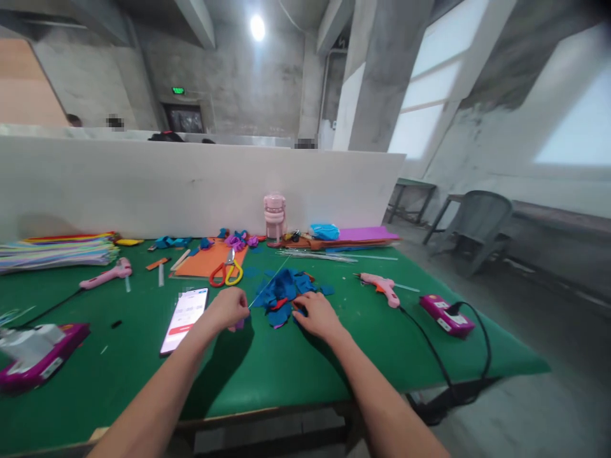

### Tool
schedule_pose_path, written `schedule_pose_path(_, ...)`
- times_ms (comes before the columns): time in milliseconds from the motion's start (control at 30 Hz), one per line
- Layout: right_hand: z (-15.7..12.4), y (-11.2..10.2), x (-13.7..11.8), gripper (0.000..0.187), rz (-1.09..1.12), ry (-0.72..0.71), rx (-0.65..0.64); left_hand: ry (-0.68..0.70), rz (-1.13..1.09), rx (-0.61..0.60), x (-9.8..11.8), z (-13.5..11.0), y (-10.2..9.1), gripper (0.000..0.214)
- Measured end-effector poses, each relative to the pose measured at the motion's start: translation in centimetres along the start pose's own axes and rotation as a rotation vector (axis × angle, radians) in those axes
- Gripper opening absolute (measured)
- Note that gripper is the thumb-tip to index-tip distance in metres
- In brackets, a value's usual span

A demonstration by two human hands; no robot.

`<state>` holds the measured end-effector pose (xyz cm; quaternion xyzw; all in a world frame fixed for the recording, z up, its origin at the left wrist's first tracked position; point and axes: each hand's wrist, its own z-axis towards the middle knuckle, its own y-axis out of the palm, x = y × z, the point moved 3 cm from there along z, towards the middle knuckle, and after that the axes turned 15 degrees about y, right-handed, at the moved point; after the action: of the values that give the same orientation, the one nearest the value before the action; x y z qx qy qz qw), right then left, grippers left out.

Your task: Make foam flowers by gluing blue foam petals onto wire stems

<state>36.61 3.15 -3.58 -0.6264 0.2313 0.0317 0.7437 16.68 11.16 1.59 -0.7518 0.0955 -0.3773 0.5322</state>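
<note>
- L hand, ctr of frame: fingers pinched on thin stick; purple bit below.
- Stick: long axis diag., far end to upper R; pale, straight, v. thin.
- Blue pcs, ctr: loose crumpled pile, red bits among.
- R hand, just R of ctr: fingertips at pile's edge; can't tell if gripping.

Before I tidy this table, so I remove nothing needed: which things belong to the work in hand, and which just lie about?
In the work, probably:
- blue pieces at the right hand
- thin stick in the left hand
- scissors
- pink glue guns

Apparently lying about:
- phone
- pink container
- black scrap
</note>
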Motion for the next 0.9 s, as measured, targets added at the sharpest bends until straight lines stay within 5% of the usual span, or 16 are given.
schedule_pose_path(233,0.0,-1.5,-0.5,0.021,0.463,0.072,0.129,0.093,-0.431,0.109,0.5,-0.3,-0.1,0.006)
schedule_pose_path(433,0.1,0.2,-1.9,0.040,1.355,0.270,-0.257,0.284,-0.354,0.007,3.7,0.4,3.5,0.009)
schedule_pose_path(600,0.0,-1.8,0.1,0.038,1.468,0.319,-0.138,0.367,-0.174,0.057,4.7,0.5,4.5,0.025)
schedule_pose_path(733,-0.6,-4.3,2.2,0.035,1.232,0.291,-0.044,0.492,0.011,0.134,4.1,0.5,2.8,0.033)
schedule_pose_path(800,-0.9,-4.7,2.7,0.033,1.210,0.290,-0.060,0.393,0.127,0.168,2.7,1.6,1.2,0.040)
schedule_pose_path(900,-1.3,-4.1,2.9,0.030,1.361,0.345,-0.128,-0.020,0.314,0.233,-1.1,4.7,-1.9,0.036)
